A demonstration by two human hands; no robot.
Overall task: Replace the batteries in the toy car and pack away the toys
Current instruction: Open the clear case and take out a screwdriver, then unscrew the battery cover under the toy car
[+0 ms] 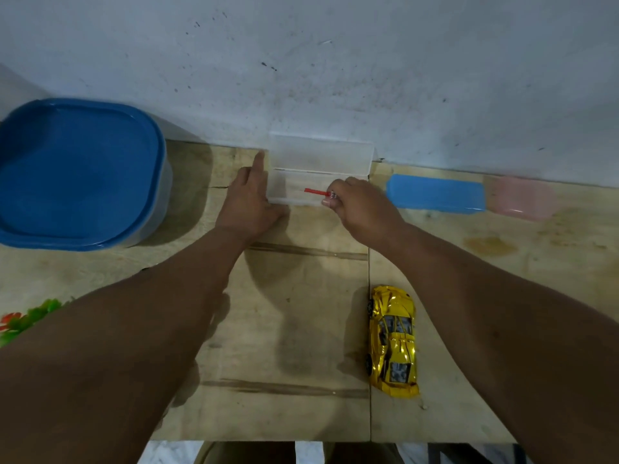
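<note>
Hands work apart at the far edge of the tabletop, one at each end of a clear plastic box that stands open against the wall, its lid tilted back. The left hand rests against the box's left end with the index finger stretched straight along the side wall and the other fingers relaxed. The right hand is at the box's right front corner, fingers curled, pinching the end of a thin red tool, perhaps a small screwdriver, whose red length lies inside the box; a bit of metal shows at the fingertips, too small to tell more.

Well nearer the person than the right hand, just beside the right forearm, the yellow toy car sits on its wheels, untouched, its length running away from the person. Just beyond the right hand to the right lies a blue case, with a pink case touching its far end. Far out to the left of the left hand stands a large tub with a blue lid. Under the left forearm, at the near left edge, a green and red toy peeks out
</note>
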